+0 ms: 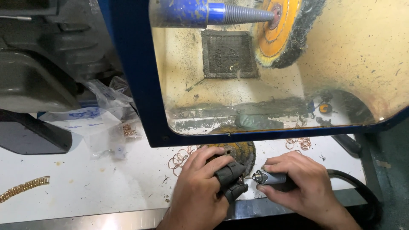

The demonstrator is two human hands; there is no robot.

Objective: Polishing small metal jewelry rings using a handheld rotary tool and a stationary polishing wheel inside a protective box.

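The right hand (298, 181) has a tight grip on a rotary tool (270, 177), lying sideways, tip pointing left. The left hand (200, 183), fingers in black covers, pinches something tiny just beside the tip, on the table (85, 187).

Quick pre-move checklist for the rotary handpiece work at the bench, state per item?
1. Right hand holds the rotary handpiece firmly: ok.
2. Left hand steadies the workpiece, fingertips in black guards: ok.
3. Tool tip meets the piece between the guards: cannot tell, too small.
4. Handpiece cable runs off to the right, away from both hands: ok.
5. Loose copper rings lie just beside the left hand: not ok.
6. Buffing wheel behind the shield spinning or stopped: cannot tell.
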